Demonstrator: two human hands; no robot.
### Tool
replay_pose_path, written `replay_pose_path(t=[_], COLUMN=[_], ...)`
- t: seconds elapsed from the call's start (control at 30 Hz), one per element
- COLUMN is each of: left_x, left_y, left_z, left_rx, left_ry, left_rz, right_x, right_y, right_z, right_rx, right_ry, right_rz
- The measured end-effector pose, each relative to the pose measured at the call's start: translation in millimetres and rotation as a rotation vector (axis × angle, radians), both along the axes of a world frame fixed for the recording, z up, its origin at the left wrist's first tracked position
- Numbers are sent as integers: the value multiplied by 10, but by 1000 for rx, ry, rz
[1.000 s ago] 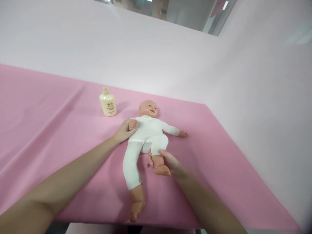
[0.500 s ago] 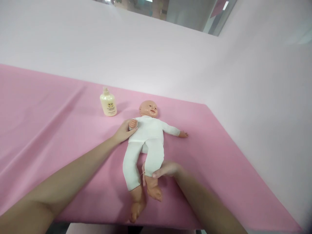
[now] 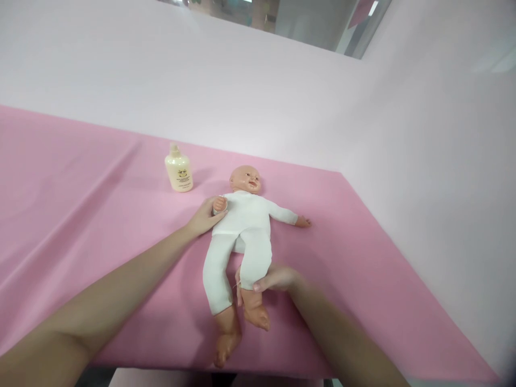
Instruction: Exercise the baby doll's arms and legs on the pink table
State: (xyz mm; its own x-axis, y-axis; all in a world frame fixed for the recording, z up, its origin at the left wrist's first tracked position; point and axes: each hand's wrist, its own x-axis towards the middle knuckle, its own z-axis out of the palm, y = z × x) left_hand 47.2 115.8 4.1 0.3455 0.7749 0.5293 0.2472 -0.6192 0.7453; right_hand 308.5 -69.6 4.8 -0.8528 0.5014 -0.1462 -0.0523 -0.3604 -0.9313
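A baby doll in a white cloth suit lies on its back on the pink table cover, head toward the wall and bare feet toward me. My left hand is closed around the doll's arm at the left, near its small fist. From the right, my right hand grips the doll's lower leg just above the ankle. Its thumb lies on top, and some fingers show behind the leg. The doll's other arm stretches out to the right, and its other leg rests on the cover.
A cream-coloured pump bottle with a printed label stands left of the doll's head. White walls rise behind the table and along its right side. A window shows at the top. Folds run through the cover at the left.
The doll's leg in my right hand has shifted very slightly up and to the right. My left hand has stayed almost in place.
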Motion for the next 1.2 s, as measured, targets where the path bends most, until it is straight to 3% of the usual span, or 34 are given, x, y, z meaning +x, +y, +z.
replay_pose_path(t=[0.33, 0.6, 0.77, 0.87, 1.07, 1.13, 1.2], left_x=[-14, -23, -20, -24, -16, -6, 2], left_y=[11, 23, 47, 37, 18, 16, 13], left_z=[-33, -110, -118, -105, -28, -6, 9], left_rx=[11, 22, 33, 25, -15, -24, -28], left_ry=[13, 34, 44, 23, 22, 4, -8], left_rz=[0, 45, 41, 48, 9, 16, 17], right_x=[-9, -7, 9, 19, -2, -9, -9], right_y=[-5, -20, -5, -4, 91, 113, 117], right_z=[16, 17, -24, -69, -188, -190, -171], right_rx=[-85, -142, -122, -103, -135, -127, -116], right_ry=[156, 262, 275, 219, 138, 87, 22], right_rz=[-39, -319, -374, -267, 319, 376, 338])
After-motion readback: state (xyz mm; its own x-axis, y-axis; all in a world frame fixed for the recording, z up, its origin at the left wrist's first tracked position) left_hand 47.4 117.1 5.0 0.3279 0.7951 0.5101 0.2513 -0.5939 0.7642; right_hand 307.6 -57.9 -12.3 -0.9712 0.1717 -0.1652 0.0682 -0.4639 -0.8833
